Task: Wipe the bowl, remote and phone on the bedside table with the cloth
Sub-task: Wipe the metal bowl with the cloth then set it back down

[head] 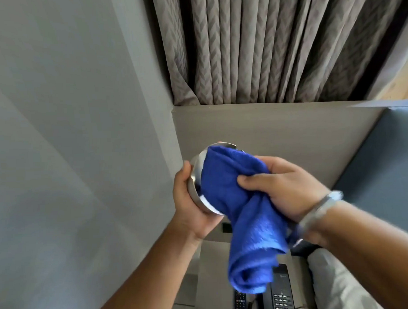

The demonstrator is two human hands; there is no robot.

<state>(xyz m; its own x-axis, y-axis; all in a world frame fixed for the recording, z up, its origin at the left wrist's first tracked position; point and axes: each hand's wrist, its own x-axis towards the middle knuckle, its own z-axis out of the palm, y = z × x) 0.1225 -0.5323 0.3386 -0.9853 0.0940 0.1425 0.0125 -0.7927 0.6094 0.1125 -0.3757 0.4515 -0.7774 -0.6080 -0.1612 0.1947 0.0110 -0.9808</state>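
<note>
My left hand (pixel 191 208) grips a shiny metal bowl (pixel 195 175) by its rim and holds it tilted in the air above the bedside table (pixel 213 251). A blue cloth (pixel 242 210) is stuffed into the bowl, and my right hand (pixel 285 186) is closed on the cloth's bunched middle. The cloth's loose end hangs down toward the table. Below it a black phone (pixel 281 290) with a keypad sits on the table, and a black remote (pixel 240 301) lies to its left, partly hidden by the cloth.
A grey wall fills the left side. Patterned curtains (pixel 275 45) hang behind a low beige panel (pixel 267 129). A dark padded headboard (pixel 383 159) is at the right, with a grey pillow (pixel 337 281) below it. A silver bracelet (pixel 323 208) is on my right wrist.
</note>
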